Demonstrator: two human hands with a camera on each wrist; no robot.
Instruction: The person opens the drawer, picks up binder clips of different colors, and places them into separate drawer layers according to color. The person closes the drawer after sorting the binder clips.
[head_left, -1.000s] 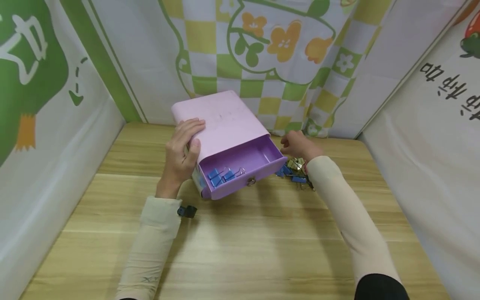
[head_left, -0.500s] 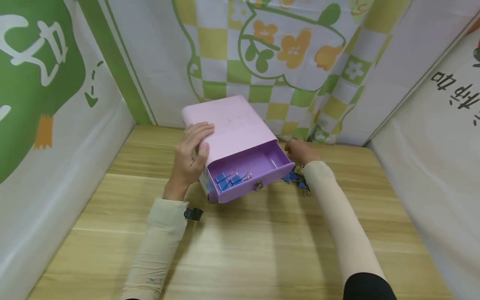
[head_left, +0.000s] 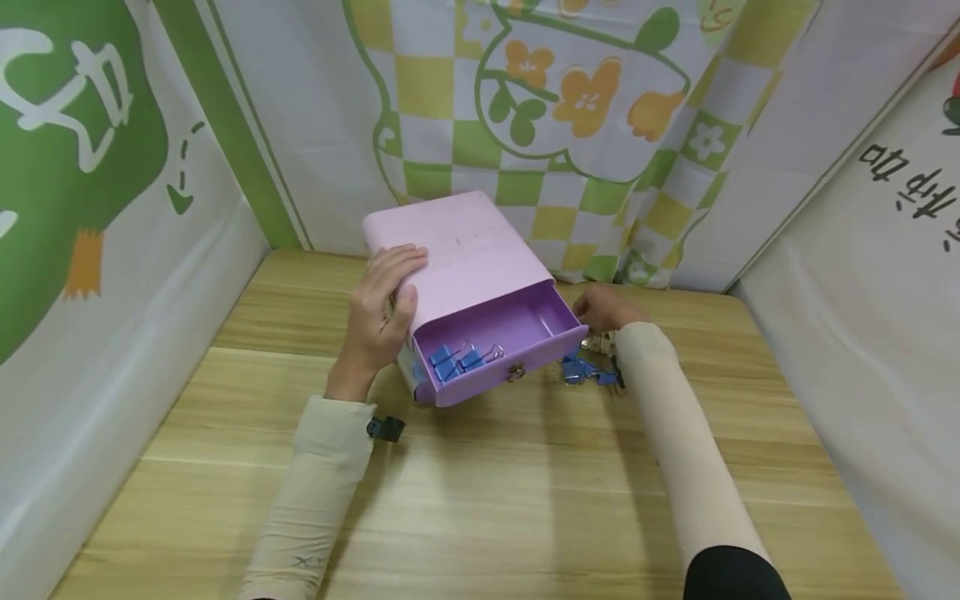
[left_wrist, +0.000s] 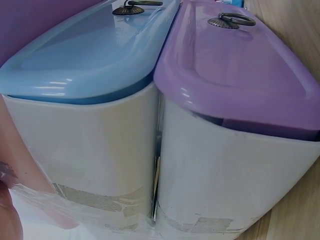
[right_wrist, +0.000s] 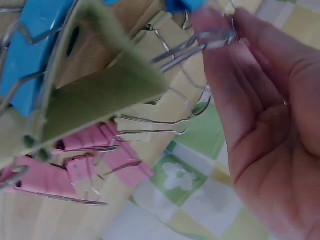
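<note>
A pale pink drawer box (head_left: 457,250) stands on the table with its upper purple drawer (head_left: 517,317) pulled out. Inside that drawer lie several blue binder clips (head_left: 457,360) at the left end. My left hand (head_left: 378,312) rests on the box's left edge, fingers and thumb laid over the top. Right of the box, my right hand (head_left: 606,308) is over a heap of clips. In the right wrist view it pinches the silver wire handles of a yellow-green binder clip (right_wrist: 105,100). Blue clips (head_left: 577,367) and pink clips (right_wrist: 90,165) lie around it.
Lower drawers show in the left wrist view, one blue (left_wrist: 100,55) and one purple (left_wrist: 240,65), each with a ring pull. A checked curtain (head_left: 510,125) hangs behind the wooden table (head_left: 480,517). A small black device (head_left: 386,428) is at the left cuff.
The head view has shifted slightly. My right hand has lowered a little beside the drawer, and more of the blue clips beneath it shows. The left hand stays on the box.
</note>
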